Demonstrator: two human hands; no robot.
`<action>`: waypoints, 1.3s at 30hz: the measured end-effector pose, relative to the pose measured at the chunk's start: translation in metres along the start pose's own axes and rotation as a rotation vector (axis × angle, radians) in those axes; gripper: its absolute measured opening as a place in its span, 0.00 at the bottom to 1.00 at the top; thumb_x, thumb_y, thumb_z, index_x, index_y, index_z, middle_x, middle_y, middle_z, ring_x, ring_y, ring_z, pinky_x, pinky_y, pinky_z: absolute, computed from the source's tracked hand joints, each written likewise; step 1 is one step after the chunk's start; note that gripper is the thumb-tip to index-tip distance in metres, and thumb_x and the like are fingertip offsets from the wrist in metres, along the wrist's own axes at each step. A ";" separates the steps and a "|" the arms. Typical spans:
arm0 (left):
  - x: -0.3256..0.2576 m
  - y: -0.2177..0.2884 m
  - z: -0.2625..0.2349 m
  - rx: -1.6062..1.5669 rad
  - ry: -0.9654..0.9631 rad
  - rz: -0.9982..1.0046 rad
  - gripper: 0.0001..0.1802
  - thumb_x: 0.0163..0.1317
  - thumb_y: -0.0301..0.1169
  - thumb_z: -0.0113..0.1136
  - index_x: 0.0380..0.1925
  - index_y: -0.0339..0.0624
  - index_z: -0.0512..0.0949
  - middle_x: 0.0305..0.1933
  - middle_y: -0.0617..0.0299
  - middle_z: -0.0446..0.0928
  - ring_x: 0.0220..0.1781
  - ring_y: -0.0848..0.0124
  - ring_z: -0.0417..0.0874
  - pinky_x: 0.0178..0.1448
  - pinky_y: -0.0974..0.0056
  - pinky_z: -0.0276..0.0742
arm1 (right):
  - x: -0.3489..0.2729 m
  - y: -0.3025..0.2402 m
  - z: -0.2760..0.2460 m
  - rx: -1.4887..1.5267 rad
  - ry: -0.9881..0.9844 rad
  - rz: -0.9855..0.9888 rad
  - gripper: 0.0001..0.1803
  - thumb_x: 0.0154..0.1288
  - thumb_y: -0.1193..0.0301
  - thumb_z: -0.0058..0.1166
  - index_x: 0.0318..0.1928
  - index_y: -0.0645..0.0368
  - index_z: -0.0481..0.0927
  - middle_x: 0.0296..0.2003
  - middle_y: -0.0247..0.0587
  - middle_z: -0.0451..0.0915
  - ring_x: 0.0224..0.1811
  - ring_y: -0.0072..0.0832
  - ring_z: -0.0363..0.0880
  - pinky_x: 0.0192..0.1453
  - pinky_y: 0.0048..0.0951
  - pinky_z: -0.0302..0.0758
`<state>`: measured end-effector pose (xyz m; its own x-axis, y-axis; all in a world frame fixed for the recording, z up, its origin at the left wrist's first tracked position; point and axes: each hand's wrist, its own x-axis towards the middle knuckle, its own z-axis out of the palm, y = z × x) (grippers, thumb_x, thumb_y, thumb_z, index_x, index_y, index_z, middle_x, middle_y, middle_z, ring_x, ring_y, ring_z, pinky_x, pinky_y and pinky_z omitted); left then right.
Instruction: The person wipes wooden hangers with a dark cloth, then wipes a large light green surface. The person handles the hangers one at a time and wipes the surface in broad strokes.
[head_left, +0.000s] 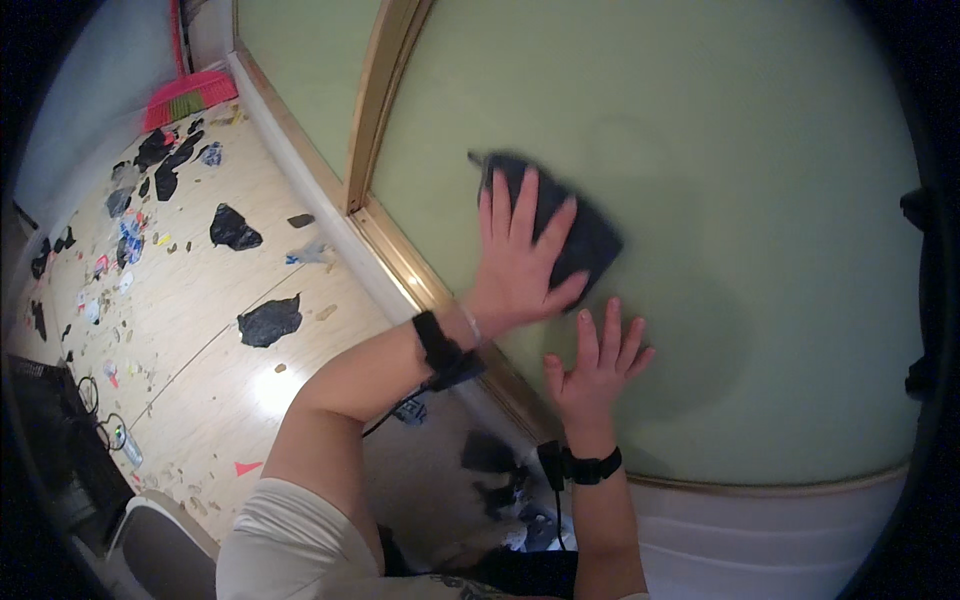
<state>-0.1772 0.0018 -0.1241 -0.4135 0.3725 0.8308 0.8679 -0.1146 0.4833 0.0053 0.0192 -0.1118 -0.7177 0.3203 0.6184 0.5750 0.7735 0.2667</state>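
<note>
The left hand lies flat, fingers spread wide, pressing a dark cloth against the pale green panel. It pins the cloth under the palm and does not clutch it. The cloth sits on the panel just right of the gold-coloured frame strip, with its far edge showing beyond the fingertips. The right hand rests open and bare on the same panel, just below the cloth and apart from it, holding nothing. Both wrists carry black straps.

Risk: with no closed grip, the cloth could slide out from under the palm if pressure eases. The panel's surface appears smooth, though blur makes this uncertain, so the bracing right hand might also slip.

Below, the wooden floor is strewn with dark scraps and small litter, and a pink broom stands at the far end; the debris is a footing hazard.
</note>
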 end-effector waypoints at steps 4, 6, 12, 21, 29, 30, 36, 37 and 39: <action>0.038 -0.009 -0.011 0.015 0.106 -0.096 0.49 0.50 0.56 0.56 0.66 0.39 0.53 0.70 0.32 0.41 0.69 0.27 0.42 0.68 0.34 0.42 | -0.014 -0.002 0.007 -0.031 -0.045 -0.010 0.30 0.66 0.41 0.32 0.60 0.39 0.70 0.66 0.37 0.62 0.71 0.47 0.47 0.70 0.56 0.28; 0.019 -0.011 -0.008 0.001 0.088 -0.111 0.50 0.49 0.57 0.57 0.66 0.39 0.52 0.70 0.31 0.41 0.69 0.27 0.42 0.68 0.34 0.42 | -0.017 -0.001 0.010 -0.063 -0.033 -0.064 0.30 0.67 0.42 0.31 0.61 0.40 0.69 0.66 0.37 0.61 0.72 0.47 0.46 0.71 0.55 0.28; -0.105 -0.015 0.025 -0.059 -0.135 -0.186 0.51 0.48 0.52 0.63 0.63 0.29 0.53 0.67 0.24 0.39 0.68 0.25 0.40 0.66 0.30 0.40 | -0.024 -0.008 0.016 -0.033 -0.079 -0.056 0.29 0.66 0.41 0.33 0.60 0.38 0.71 0.65 0.33 0.63 0.68 0.46 0.54 0.68 0.57 0.36; -0.177 -0.034 0.050 -0.102 -0.098 -0.323 0.50 0.51 0.37 0.63 0.65 0.26 0.44 0.68 0.24 0.34 0.69 0.28 0.37 0.70 0.37 0.39 | -0.032 -0.021 0.020 0.083 -0.294 -0.104 0.27 0.66 0.46 0.38 0.59 0.44 0.72 0.67 0.39 0.60 0.67 0.50 0.55 0.66 0.63 0.40; -0.100 -0.088 0.026 -0.183 0.143 -0.720 0.37 0.63 0.35 0.44 0.66 0.26 0.44 0.71 0.31 0.36 0.72 0.38 0.39 0.74 0.50 0.37 | -0.053 -0.031 0.024 0.286 -0.415 -0.059 0.27 0.67 0.47 0.38 0.58 0.47 0.73 0.67 0.41 0.58 0.67 0.50 0.54 0.60 0.70 0.48; -0.110 -0.083 0.029 -0.157 0.116 -0.749 0.37 0.62 0.35 0.45 0.66 0.26 0.44 0.70 0.30 0.36 0.72 0.38 0.39 0.74 0.50 0.37 | -0.053 -0.033 0.024 0.295 -0.421 -0.057 0.27 0.67 0.47 0.38 0.58 0.47 0.73 0.67 0.41 0.58 0.68 0.50 0.54 0.61 0.70 0.47; -0.220 -0.031 0.065 0.150 -0.506 -0.548 0.40 0.60 0.36 0.49 0.65 0.24 0.44 0.69 0.27 0.35 0.71 0.33 0.38 0.73 0.43 0.39 | -0.041 -0.047 0.033 0.393 -0.378 -0.051 0.25 0.67 0.50 0.38 0.57 0.48 0.74 0.67 0.43 0.58 0.69 0.49 0.54 0.64 0.67 0.45; -0.244 -0.028 0.076 0.229 -0.651 -0.491 0.41 0.60 0.36 0.50 0.65 0.24 0.43 0.69 0.27 0.34 0.71 0.33 0.38 0.73 0.43 0.39 | -0.042 -0.048 0.037 0.411 -0.373 -0.055 0.24 0.67 0.51 0.39 0.57 0.48 0.73 0.67 0.44 0.58 0.69 0.48 0.54 0.64 0.67 0.45; -0.267 -0.017 0.088 0.206 -0.751 -0.415 0.42 0.61 0.36 0.51 0.66 0.25 0.41 0.69 0.27 0.34 0.71 0.33 0.38 0.72 0.43 0.40 | -0.046 -0.048 0.045 0.427 -0.357 -0.055 0.24 0.67 0.52 0.39 0.57 0.49 0.73 0.67 0.46 0.58 0.69 0.48 0.54 0.65 0.65 0.45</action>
<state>-0.0573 -0.0151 -0.3786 -0.4790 0.8624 0.1638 0.7505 0.3055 0.5861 -0.0074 -0.0080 -0.1862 -0.8732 0.3814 0.3034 0.3763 0.9233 -0.0775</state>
